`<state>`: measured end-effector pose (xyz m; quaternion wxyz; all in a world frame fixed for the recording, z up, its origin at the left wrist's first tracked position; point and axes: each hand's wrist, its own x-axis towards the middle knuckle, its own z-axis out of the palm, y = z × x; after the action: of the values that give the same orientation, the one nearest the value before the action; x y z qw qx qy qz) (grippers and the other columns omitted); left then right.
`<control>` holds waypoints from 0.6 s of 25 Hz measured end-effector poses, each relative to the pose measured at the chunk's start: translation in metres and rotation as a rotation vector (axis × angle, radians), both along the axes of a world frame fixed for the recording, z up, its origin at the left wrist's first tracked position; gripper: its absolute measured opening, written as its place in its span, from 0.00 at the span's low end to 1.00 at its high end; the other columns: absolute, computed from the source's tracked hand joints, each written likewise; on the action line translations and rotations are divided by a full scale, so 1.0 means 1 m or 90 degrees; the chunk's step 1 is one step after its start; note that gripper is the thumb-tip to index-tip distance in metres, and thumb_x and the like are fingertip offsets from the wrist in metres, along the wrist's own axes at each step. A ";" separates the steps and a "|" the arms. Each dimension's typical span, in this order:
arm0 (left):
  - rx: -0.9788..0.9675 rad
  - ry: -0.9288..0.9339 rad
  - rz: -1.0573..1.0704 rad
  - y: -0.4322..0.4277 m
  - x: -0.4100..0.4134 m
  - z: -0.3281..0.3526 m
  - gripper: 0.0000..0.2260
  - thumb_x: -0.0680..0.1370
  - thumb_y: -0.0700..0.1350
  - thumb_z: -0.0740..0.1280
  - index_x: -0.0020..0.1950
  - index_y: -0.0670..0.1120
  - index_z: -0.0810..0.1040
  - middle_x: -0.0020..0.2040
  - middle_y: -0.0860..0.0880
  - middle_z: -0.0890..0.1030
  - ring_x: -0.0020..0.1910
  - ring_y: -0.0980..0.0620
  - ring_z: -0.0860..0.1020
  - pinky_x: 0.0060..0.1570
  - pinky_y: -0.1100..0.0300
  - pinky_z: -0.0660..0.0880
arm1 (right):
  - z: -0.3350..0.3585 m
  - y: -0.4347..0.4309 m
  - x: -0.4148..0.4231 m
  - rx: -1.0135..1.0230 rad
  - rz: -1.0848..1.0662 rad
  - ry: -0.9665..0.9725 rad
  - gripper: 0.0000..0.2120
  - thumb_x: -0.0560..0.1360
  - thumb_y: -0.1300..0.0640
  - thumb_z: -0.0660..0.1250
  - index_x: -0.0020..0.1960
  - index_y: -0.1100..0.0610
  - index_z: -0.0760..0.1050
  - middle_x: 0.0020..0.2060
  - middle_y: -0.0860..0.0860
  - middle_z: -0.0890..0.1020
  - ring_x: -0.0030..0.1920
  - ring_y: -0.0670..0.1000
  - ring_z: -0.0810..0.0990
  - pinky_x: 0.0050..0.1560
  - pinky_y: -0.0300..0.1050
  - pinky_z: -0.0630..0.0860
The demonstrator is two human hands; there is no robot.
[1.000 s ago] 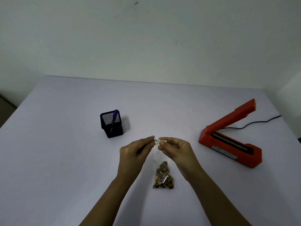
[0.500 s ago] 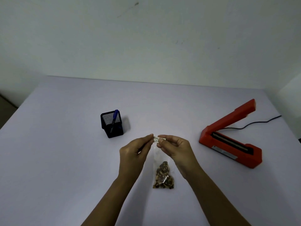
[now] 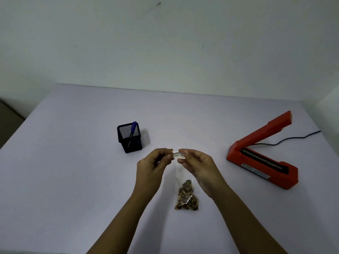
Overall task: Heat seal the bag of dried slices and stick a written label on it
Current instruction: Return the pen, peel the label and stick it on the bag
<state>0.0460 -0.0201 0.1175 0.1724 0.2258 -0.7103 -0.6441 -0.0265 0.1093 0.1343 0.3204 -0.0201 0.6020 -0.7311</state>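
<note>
A small white label [image 3: 178,154] with dark writing is held above the table between both hands. My left hand [image 3: 153,165] pinches its left end and my right hand [image 3: 197,163] pinches its right end. Below them a clear bag of dried brown slices [image 3: 186,196] lies flat on the table, its upper part partly hidden behind my right hand. The red heat sealer [image 3: 260,158] stands to the right with its arm raised.
A black mesh pen holder [image 3: 129,138] with a blue pen [image 3: 133,129] stands left of the hands. The sealer's black cord [image 3: 297,137] runs off to the right. The pale table [image 3: 64,171] meets a wall at the back.
Both hands, with the label between them, have shifted slightly upward. The bag and the sealer have not moved.
</note>
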 end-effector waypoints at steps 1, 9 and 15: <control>0.006 -0.002 0.004 -0.003 0.002 0.000 0.08 0.76 0.38 0.67 0.46 0.50 0.81 0.39 0.52 0.85 0.42 0.56 0.83 0.48 0.62 0.79 | -0.002 -0.002 -0.001 -0.009 0.002 -0.023 0.08 0.76 0.58 0.63 0.50 0.57 0.80 0.45 0.51 0.84 0.46 0.47 0.84 0.47 0.33 0.79; 0.027 -0.033 0.143 -0.051 0.026 -0.005 0.05 0.75 0.41 0.68 0.46 0.51 0.81 0.46 0.50 0.84 0.42 0.53 0.81 0.49 0.53 0.80 | -0.056 -0.053 -0.003 0.138 0.015 0.055 0.06 0.74 0.62 0.67 0.47 0.53 0.80 0.43 0.55 0.83 0.43 0.47 0.83 0.51 0.39 0.79; 0.077 -0.073 0.229 -0.088 0.044 -0.018 0.05 0.75 0.41 0.68 0.45 0.50 0.82 0.42 0.51 0.83 0.41 0.52 0.80 0.46 0.55 0.79 | -0.119 -0.123 0.015 0.349 0.151 0.136 0.09 0.72 0.61 0.68 0.52 0.56 0.78 0.45 0.54 0.82 0.42 0.51 0.81 0.44 0.40 0.77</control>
<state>0.0896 -0.1078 0.0990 0.2298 0.3954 -0.6275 -0.6302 -0.0120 -0.0134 0.0155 0.3323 -0.0797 0.8003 -0.4927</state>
